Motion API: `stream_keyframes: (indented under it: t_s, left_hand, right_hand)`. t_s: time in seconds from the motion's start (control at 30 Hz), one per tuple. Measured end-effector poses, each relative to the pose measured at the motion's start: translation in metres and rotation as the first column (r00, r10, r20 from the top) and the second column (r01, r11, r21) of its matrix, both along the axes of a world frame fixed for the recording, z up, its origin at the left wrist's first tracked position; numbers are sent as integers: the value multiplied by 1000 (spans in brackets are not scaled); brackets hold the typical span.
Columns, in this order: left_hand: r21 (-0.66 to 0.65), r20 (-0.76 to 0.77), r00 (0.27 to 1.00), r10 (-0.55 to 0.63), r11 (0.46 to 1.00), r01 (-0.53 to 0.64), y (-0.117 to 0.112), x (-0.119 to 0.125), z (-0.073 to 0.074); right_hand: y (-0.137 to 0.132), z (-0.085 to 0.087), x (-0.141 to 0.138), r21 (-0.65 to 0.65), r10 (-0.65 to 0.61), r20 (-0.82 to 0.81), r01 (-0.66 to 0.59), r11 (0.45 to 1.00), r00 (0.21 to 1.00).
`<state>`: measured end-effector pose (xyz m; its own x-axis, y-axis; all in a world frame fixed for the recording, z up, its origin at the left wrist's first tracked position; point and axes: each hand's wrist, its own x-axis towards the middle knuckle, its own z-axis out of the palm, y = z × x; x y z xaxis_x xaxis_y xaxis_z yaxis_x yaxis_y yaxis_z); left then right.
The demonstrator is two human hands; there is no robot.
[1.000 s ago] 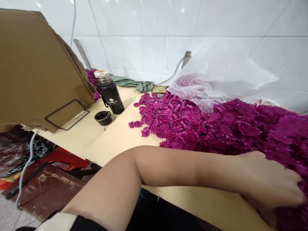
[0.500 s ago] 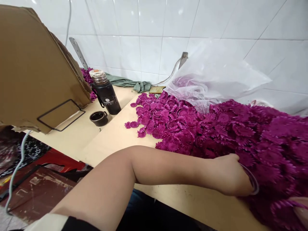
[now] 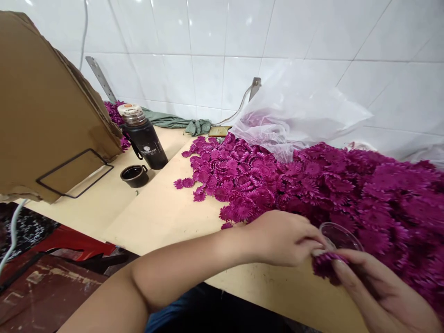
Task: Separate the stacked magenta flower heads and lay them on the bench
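Observation:
My left hand (image 3: 289, 238) is closed, with its fingertips pinched together beside the flowers in my right hand. A clear, thin, round plastic loop (image 3: 359, 240) sticks out from its fingers, and part of it is hidden behind my right fingers. Between thumb and fingers, my right hand (image 3: 381, 286) grips a small stack of purple artificial flower heads (image 3: 326, 266), with a pale bit at its left end touching my left fingertips. Just beyond both hands spreads a large heap of loose purple flower heads (image 3: 312, 180).
On the left stand a black flask (image 3: 151, 145), its dark cup (image 3: 134, 175) and a big cardboard box (image 3: 52, 101) with a black wire frame (image 3: 74, 173). A clear plastic bag (image 3: 294, 111) lies on the heap, against the tiled wall (image 3: 208, 78). The table's front edge runs below my arms.
My left hand has drawn back leftward from the heap with the clear loop. My right hand has come further into view with the flower heads, and the two hands now meet.

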<state>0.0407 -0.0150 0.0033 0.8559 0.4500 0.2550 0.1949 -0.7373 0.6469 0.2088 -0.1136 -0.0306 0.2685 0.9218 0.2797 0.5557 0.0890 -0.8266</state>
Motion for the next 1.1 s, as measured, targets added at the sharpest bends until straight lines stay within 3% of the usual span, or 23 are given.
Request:
stream_keyframes:
  t_s: [0.03, 0.07, 0.13, 0.17, 0.23, 0.33, 0.5, 0.77, 0.97, 1.1]
  left_hand:
    - [-198, 41, 998, 51, 979, -42, -2, -10, -6]
    - [-372, 70, 993, 98, 926, -66, -3, -18, -12]
    - [-647, 113, 974, 198, 758, -79, -5, -29, -25]
    - [-715, 121, 958, 259, 692, -97, -4, -32, -30]
    - [-751, 125, 908, 400, 636, -177, 0, -34, -40]
    - [-735, 143, 826, 546, 617, -281, 10, -35, -49]
    - [-734, 184, 770, 611, 606, -306, 24, -42, -50]
    - [-675, 174, 750, 639, 632, -381, 31, -53, -57]
    - [-608, 117, 781, 613, 666, -432, 32, -54, -60]
    - [-662, 159, 778, 608, 650, -373, 30, -50, -56]
  right_hand:
    - [7, 1, -11, 9, 8, 0, -8, 1000, 1000]
    - [14, 2, -21, 17, 19, 12, -19, 1000, 1000]
    - [30, 1, -39, 26, 16, 20, -16, 1000, 1000]
    - [38, -1, -47, 23, 13, -3, -13, 1000, 1000]
    - [51, -5, -60, 20, 13, -68, -12, 1000, 998]
    - [62, -9, -75, 1, 41, -168, -41, 999, 985]
    - [70, -13, -85, -20, 117, -289, -128, 992, 950]
    - [89, -15, -96, -35, 199, -328, -222, 974, 924]
    - [92, -18, -95, 16, 185, -317, -190, 982, 930]
    - [90, -18, -91, 18, 147, -267, -148, 989, 952]
